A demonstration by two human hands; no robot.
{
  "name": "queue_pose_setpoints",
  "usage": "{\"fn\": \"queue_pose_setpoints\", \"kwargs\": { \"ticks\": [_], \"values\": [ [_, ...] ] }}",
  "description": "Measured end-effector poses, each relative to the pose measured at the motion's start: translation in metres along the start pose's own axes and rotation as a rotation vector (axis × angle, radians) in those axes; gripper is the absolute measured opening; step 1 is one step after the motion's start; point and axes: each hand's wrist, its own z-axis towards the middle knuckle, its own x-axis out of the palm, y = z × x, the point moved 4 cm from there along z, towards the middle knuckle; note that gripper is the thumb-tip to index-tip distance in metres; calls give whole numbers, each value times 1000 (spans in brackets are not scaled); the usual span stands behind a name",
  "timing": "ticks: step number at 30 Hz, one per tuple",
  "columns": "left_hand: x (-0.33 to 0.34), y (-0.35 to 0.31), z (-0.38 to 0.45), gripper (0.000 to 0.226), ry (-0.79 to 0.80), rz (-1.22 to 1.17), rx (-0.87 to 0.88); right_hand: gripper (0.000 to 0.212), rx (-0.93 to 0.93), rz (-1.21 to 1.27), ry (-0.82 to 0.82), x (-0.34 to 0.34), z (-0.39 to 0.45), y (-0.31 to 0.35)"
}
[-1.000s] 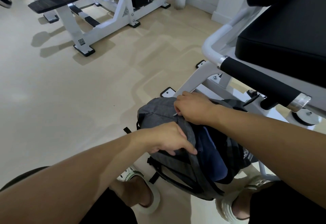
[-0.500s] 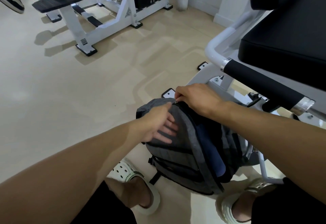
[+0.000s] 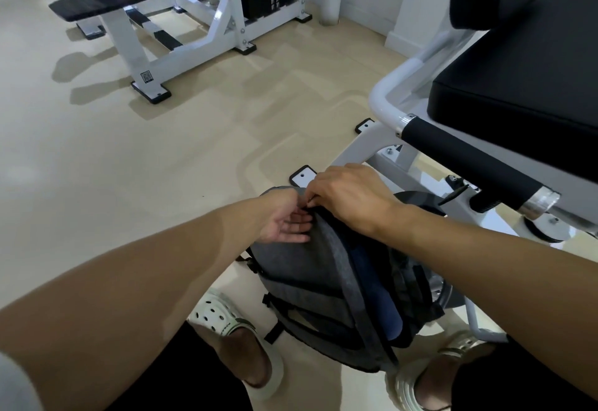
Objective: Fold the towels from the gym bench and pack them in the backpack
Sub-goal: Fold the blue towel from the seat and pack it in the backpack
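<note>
A grey backpack [image 3: 307, 268] stands on the floor between my feet, its main zip open along the right side. Blue towel fabric [image 3: 372, 284] shows inside the opening. My right hand [image 3: 351, 193] is at the bag's top and pinches the small zipper pull there. My left hand [image 3: 284, 219] lies against the grey front panel just below the top, palm turned up, fingers fairly straight and pressing on the fabric. The two hands almost touch at the top edge of the bag.
A gym bench with a black seat pad [image 3: 524, 87] and a padded black handle [image 3: 469, 161] stands to the right, its white frame behind the bag. A second white machine [image 3: 181, 38] stands at the back left. My white clogs [image 3: 226, 320] flank the bag.
My right hand has travelled up along the zip from the bag's side to its top. My left hand let go of the lower front edge and moved up to the top panel.
</note>
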Motion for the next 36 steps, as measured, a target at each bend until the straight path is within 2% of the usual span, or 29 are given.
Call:
{"fn": "queue_pose_setpoints", "kwargs": {
  "ticks": [3,6,8,10,13,15,17,19,21,30,32,34,36],
  "values": [
    [-14,-7,10,8,-141,-57,96,20,86,78,-34,-16,1,-3],
    [-44,-18,10,17,-319,-131,179,17,135,165,-81,-31,-5,-7],
    [-56,-27,3,18,-383,-73,232,17,146,175,-91,-33,-10,-8],
    [-56,-34,-6,40,-347,83,227,17,178,207,-98,-32,-11,-12],
    [-34,-34,-24,63,-192,319,154,18,233,245,-109,-32,-9,-18],
    [-18,-28,-30,63,-87,366,117,18,251,257,-114,-31,-8,-19],
    [-6,-24,-29,49,-39,314,135,18,250,253,-108,-30,-8,-18],
    [-1,-24,-26,31,-55,222,174,18,221,230,-86,-27,-9,-14],
    [0,-24,-23,22,-114,160,217,17,195,216,-64,-26,-11,-11],
    [-47,-40,-16,24,-393,-127,288,20,150,201,-23,-32,-14,-6],
    [-49,-41,-21,30,-379,-86,294,20,132,196,-37,-25,-12,-5],
    [-42,-37,-27,52,-307,128,259,20,142,193,-57,-22,-10,-8],
    [-26,-29,-31,54,-192,337,208,19,162,206,-85,-20,-9,-13]
  ]
}}
